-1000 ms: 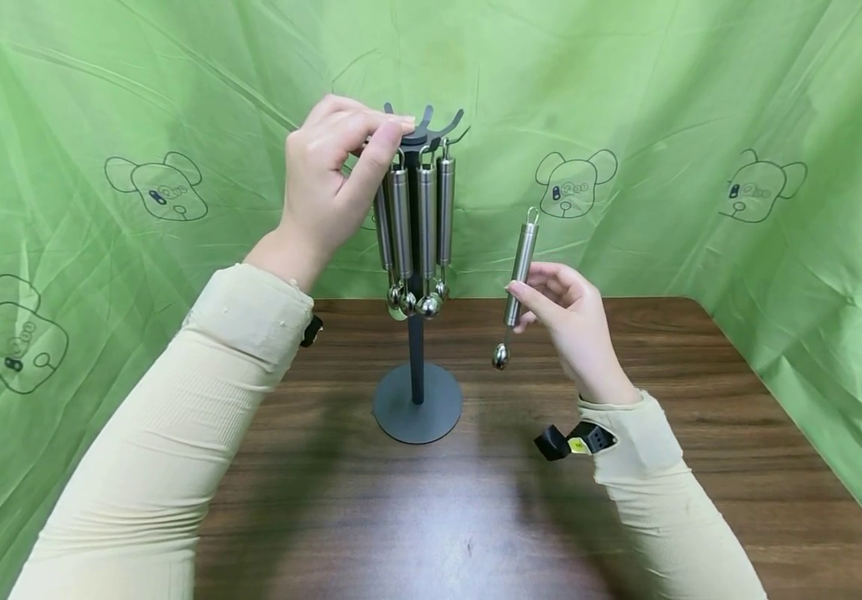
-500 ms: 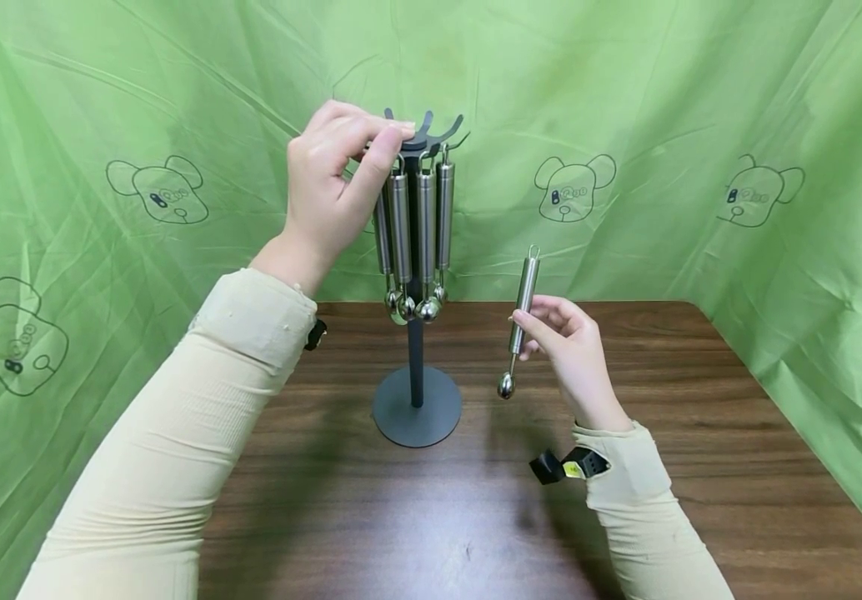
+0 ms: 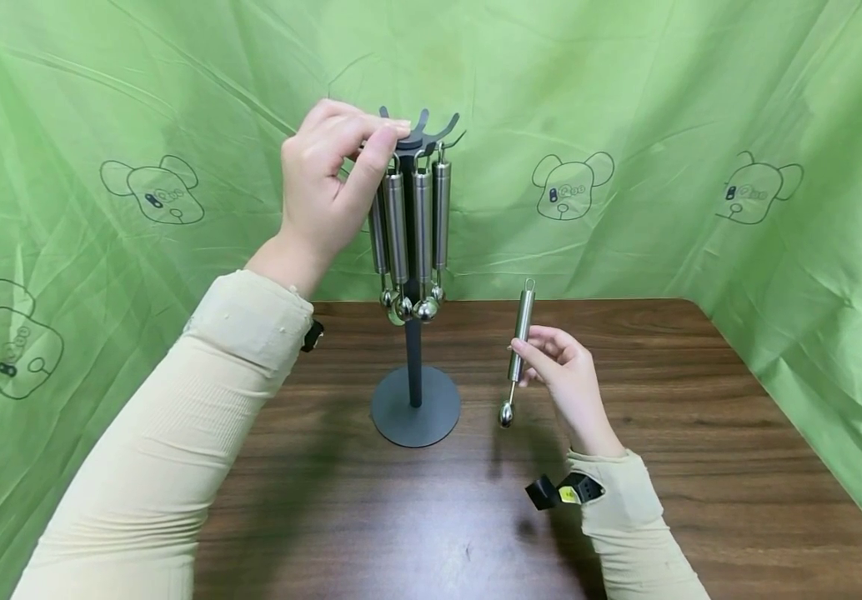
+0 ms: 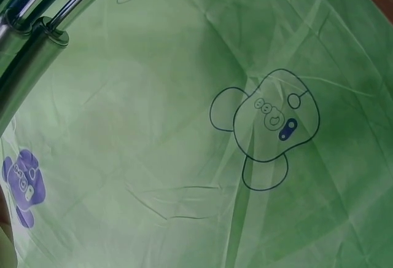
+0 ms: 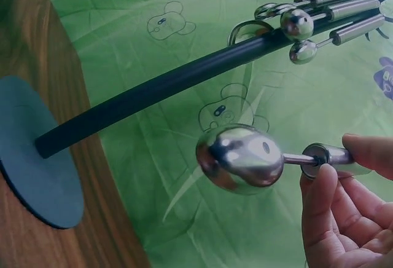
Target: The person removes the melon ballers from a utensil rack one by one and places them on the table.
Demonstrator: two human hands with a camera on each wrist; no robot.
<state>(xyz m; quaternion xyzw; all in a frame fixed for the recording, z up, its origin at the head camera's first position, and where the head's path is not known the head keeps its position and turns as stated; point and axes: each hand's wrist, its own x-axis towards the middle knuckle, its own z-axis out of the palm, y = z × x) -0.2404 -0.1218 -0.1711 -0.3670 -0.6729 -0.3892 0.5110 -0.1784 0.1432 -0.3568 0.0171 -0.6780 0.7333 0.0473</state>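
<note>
My right hand (image 3: 568,375) pinches the steel handle of a melon baller (image 3: 523,321) between thumb and fingers. The tool stands nearly upright over the table, its hanging loop at the top and its round scoop downward. In the right wrist view the shiny scoop (image 5: 239,157) shows large, with fingertips at the handle's lower end. My left hand (image 3: 333,175) grips the top of a dark grey hanging stand (image 3: 414,358), fingers on its hub among the curved hooks. Several similar steel-handled tools (image 3: 422,217) hang from it. The left wrist view shows only parts of some hanging tools (image 4: 31,59).
The stand's round base (image 3: 393,421) rests on a brown wood-grain table (image 3: 701,500). Green cloth (image 3: 491,67) with printed bear heads surrounds the table at the back and both sides. Each wrist wears a black camera (image 3: 543,493).
My right hand has moved downward with the melon baller, from beside the hanging scoops to lower, closer to the tabletop. The left hand stays on the stand's top.
</note>
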